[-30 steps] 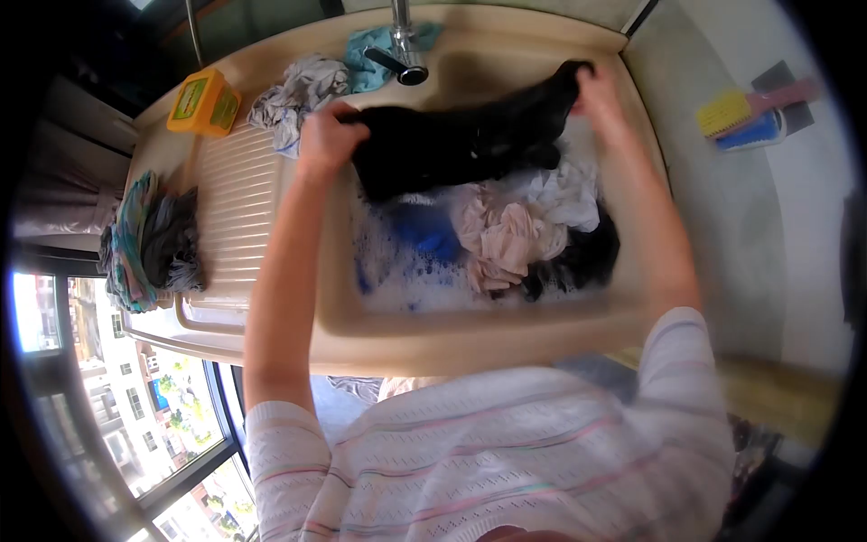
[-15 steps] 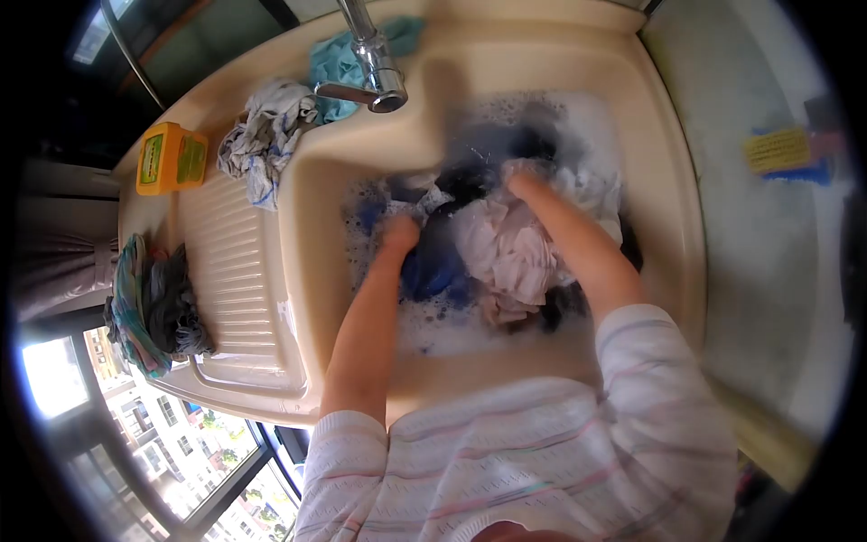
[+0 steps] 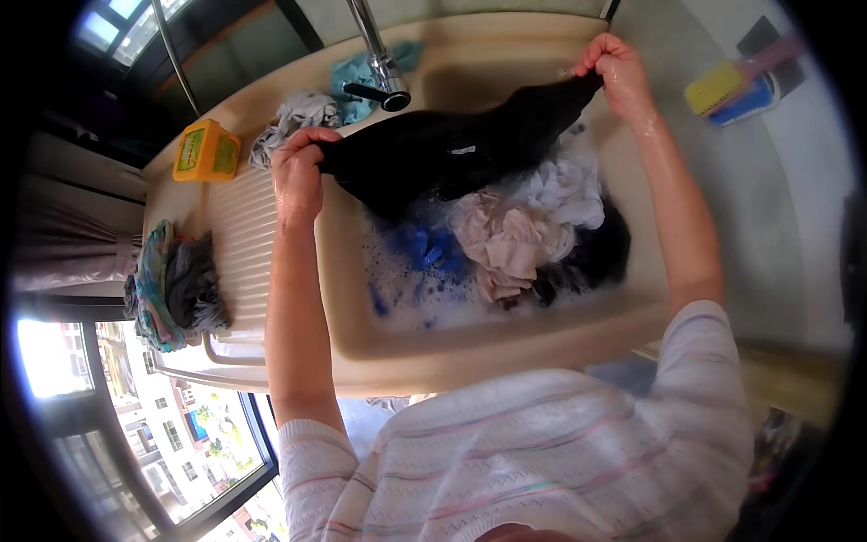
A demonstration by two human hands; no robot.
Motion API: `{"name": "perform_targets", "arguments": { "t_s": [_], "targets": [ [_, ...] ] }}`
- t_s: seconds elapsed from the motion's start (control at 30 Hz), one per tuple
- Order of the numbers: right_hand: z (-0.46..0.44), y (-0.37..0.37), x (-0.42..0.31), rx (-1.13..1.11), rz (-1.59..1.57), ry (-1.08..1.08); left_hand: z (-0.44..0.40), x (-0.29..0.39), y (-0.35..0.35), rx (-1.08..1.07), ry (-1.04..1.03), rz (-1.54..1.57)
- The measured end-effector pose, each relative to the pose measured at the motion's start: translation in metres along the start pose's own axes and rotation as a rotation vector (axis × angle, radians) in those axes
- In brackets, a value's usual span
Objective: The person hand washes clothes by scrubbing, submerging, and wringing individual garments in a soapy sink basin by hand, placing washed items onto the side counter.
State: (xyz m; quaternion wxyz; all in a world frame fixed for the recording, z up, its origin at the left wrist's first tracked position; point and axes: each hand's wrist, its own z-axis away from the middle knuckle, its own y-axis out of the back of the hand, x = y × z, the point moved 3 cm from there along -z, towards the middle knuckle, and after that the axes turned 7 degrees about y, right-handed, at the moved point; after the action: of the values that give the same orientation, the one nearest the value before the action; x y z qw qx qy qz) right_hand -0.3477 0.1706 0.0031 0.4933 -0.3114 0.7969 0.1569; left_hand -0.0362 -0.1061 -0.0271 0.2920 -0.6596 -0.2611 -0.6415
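Note:
A wet black garment (image 3: 433, 154) with a small white label is stretched wide above the sink (image 3: 361, 343). My left hand (image 3: 300, 176) grips its left end, over the ribbed drainboard side. At the sink's far right rim, my right hand (image 3: 619, 72) pinches the other end. Below the cloth, a pale pink garment (image 3: 510, 239) and a white garment (image 3: 564, 190) lie heaped in sudsy water. More dark cloth (image 3: 596, 253) sits to their right, and something blue (image 3: 429, 248) shows under the foam at left.
A chrome faucet (image 3: 384, 77) stands behind the sink. An orange container (image 3: 208, 151), a grey-white cloth (image 3: 302, 117) and a teal cloth (image 3: 357, 81) line the back left. Dark and striped cloths (image 3: 181, 285) lie on the drainboard (image 3: 242, 235). A yellow brush (image 3: 713, 88) hangs at right.
Both hands have come up out of the suds and spread far apart. The black garment has been lifted from the water and stretched between them.

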Motion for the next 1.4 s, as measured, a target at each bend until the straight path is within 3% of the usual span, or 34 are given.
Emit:
{"name": "perform_targets", "arguments": {
  "t_s": [0.1, 0.13, 0.2, 0.23, 0.3, 0.37, 0.47, 0.6, 0.7, 0.73, 0.77, 0.87, 0.97, 1.03, 1.1, 1.2, 1.23, 1.3, 1.4],
  "targets": [
    [0.049, -0.014, 0.025, -0.172, 0.092, -0.379, 0.025, -0.021, -0.007, -0.172, 0.152, 0.057],
    [0.071, -0.011, 0.055, -0.383, 0.259, -0.288, 0.034, -0.034, -0.007, -0.225, 0.237, -0.014],
    [0.116, -0.022, 0.072, -0.655, 0.589, -0.324, 0.046, -0.058, -0.004, -0.280, 0.290, -0.183],
    [0.132, -0.033, 0.068, -0.767, 0.565, -0.359, 0.053, -0.068, 0.001, -0.306, 0.373, -0.209],
    [0.148, -0.047, 0.045, -1.020, 0.686, -0.498, 0.057, -0.077, 0.010, -0.313, 0.469, -0.042],
    [0.152, -0.049, 0.034, -1.173, 0.844, -0.207, 0.065, -0.076, 0.013, -0.312, 0.512, 0.126],
    [0.148, -0.030, 0.047, -1.074, 0.895, -0.145, 0.075, -0.066, 0.019, -0.336, 0.510, 0.342],
    [0.135, -0.032, 0.031, -1.014, 0.767, -0.536, 0.088, -0.066, 0.023, -0.400, 0.516, 0.418],
    [0.135, -0.043, 0.010, -1.151, 0.872, -0.518, 0.093, -0.070, 0.021, -0.408, 0.494, 0.487],
    [0.136, -0.046, 0.007, -1.228, 0.941, -0.329, 0.094, -0.066, 0.018, -0.399, 0.483, 0.503],
    [0.138, -0.051, 0.003, -1.285, 1.032, -0.302, 0.096, -0.065, 0.016, -0.390, 0.472, 0.517],
    [0.142, -0.062, 0.000, -1.357, 1.203, -0.205, 0.085, -0.084, 0.018, -0.456, 0.339, 0.307],
    [0.124, -0.060, 0.003, -1.181, 0.730, -0.400, 0.097, -0.067, -0.001, -0.423, 0.435, -0.331],
    [0.110, -0.057, 0.003, -1.118, 0.666, -0.463, 0.118, -0.043, -0.025, -0.577, 0.239, -0.926],
    [0.099, -0.055, 0.004, -1.100, 0.659, -0.512, 0.131, -0.056, -0.036, -0.567, -0.145, -1.256],
    [0.074, -0.054, 0.004, -1.033, 0.584, -0.463, 0.112, -0.060, -0.035, -0.558, -0.067, -1.196],
    [0.062, -0.053, 0.003, -1.004, 0.554, -0.450, 0.099, -0.054, -0.029, -0.543, 0.110, -0.878],
    [0.032, -0.050, -0.001, -0.841, 0.402, -0.619, 0.076, -0.033, -0.015, -0.487, 0.445, -0.235],
    [0.027, -0.074, -0.024, -0.816, 0.477, -0.580, 0.067, -0.008, -0.021, -0.405, 0.479, 0.320]
  ]
}}
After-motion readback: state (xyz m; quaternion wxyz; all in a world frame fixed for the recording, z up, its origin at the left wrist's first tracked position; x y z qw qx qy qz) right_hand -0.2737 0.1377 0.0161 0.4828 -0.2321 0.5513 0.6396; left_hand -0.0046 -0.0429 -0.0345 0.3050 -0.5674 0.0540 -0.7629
